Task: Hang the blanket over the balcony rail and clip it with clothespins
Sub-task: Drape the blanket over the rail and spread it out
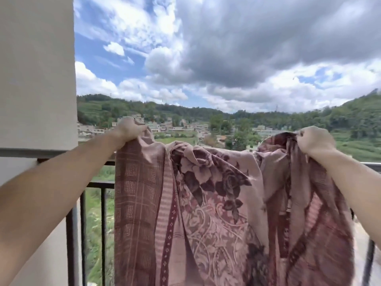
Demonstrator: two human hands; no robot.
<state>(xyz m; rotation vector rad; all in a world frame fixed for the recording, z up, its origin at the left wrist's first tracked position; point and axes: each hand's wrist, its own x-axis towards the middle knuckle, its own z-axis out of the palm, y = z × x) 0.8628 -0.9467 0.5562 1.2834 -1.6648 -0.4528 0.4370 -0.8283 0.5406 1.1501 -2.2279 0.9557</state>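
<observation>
A pink and maroon flowered blanket [210,203] is stretched between my two hands in front of the balcony rail [99,184]. My left hand [129,129] grips its upper left edge above rail height. Gripping the upper right edge is my right hand [315,141]. The cloth sags in the middle and hangs down past the bottom of the view, hiding most of the rail behind it. No clothespins are in view.
A pale wall pillar [37,79] stands at the left, right beside the rail's end. Black vertical bars [82,234] show at the lower left and a rail post [370,259] at the lower right. Beyond lie hills, houses and cloudy sky.
</observation>
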